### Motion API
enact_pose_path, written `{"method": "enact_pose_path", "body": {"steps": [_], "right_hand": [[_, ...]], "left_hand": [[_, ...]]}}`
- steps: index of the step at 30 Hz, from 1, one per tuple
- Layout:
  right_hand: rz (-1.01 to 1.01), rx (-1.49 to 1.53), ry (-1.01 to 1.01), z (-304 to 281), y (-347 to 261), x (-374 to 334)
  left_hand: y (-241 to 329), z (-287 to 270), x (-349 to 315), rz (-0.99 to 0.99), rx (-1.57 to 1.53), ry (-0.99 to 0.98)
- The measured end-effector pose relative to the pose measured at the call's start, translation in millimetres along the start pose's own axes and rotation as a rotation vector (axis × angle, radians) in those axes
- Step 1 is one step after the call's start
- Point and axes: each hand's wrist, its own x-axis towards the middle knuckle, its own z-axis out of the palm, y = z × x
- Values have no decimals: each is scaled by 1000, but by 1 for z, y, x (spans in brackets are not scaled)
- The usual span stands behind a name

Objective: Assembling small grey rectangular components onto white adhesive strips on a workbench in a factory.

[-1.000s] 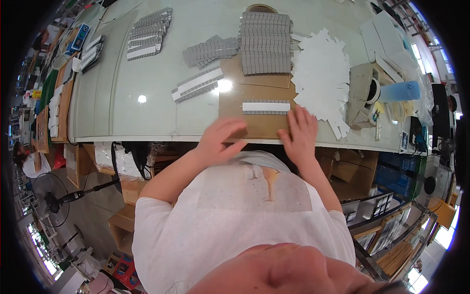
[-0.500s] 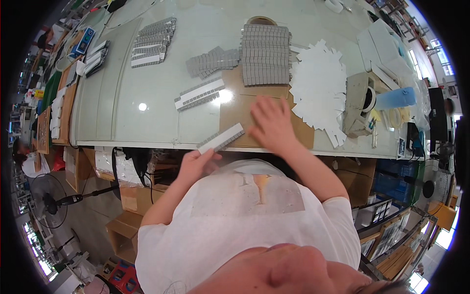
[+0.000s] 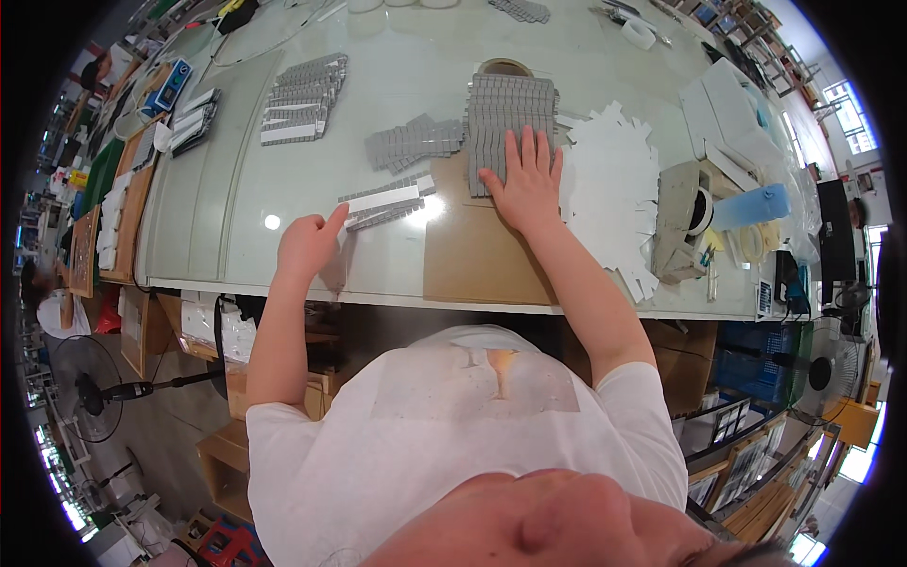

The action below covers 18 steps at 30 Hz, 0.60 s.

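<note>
My left hand (image 3: 312, 246) is at the left end of a grey-edged white strip (image 3: 383, 199), its index finger and thumb side against the strip's tip and its other fingers curled. That strip lies on a small pile of similar strips on the glass-topped table. My right hand (image 3: 529, 189) rests with fingers spread on the lower part of a tall stack of grey segmented strips (image 3: 510, 104). Under that stack is a brown cardboard sheet (image 3: 482, 260). Several loose grey strips (image 3: 416, 142) lie fanned out just left of the stack.
Overlapping white jagged-edged sheets (image 3: 609, 189) lie right of the stack. Farther right are a tape dispenser (image 3: 678, 222) and a blue bottle (image 3: 753, 208). Another pile of strips (image 3: 304, 99) sits at the far left. A tape roll (image 3: 505, 67) is behind the stack.
My left hand has moved forward and left, bringing the strip from the table's front edge onto the small pile. My right hand has moved forward from the cardboard onto the grey stack.
</note>
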Motion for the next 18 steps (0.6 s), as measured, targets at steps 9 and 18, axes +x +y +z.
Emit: {"method": "enact_pose_path", "body": {"steps": [9,18], "right_hand": [[116,120,257,-42,59,-64],[-71,173,187,-48,70,-81]], "left_hand": [[13,66,-73,405,-343,71],[39,112,-85,796,-450,19]]}}
